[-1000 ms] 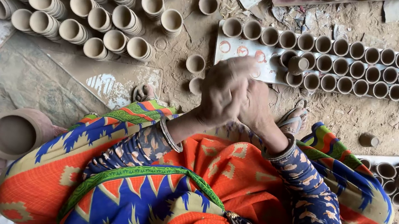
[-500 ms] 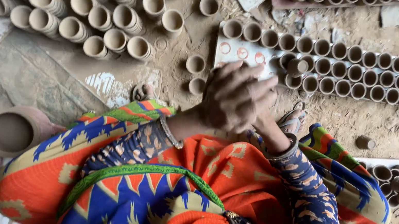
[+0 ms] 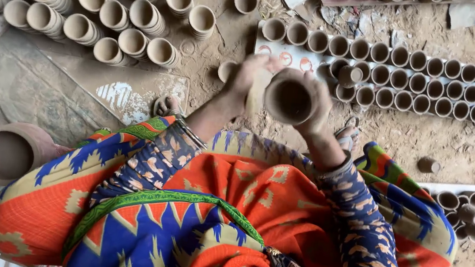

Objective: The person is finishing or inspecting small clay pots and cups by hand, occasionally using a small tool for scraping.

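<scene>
Brown, round unfired clay cup [image 3: 289, 99] sits mid-frame, mouth towards me, gripped in my right hand [image 3: 316, 104]. My left hand [image 3: 248, 79] presses its side, fingers curled (blurred). Rows of small clay cups [image 3: 442, 88] fill the upper right; stacked ones [image 3: 100, 9] lie upper left.

Soft, even daylight fills the frame, bright without glare, and the shadows are short and faint, showing mainly as dark hollows inside the rows of clay cups [image 3: 442, 88] in the upper right of the frame and the large pots [image 3: 2, 153] at the left edge. Motion blur smears the left hand [image 3: 248, 76], the right hand [image 3: 316, 101] and the clay cup [image 3: 289, 97] at centre, while the orange and blue patterned cloth [image 3: 220, 212] in the lower half stays sharp and saturated. Straight rows bend slightly toward the edges.
</scene>
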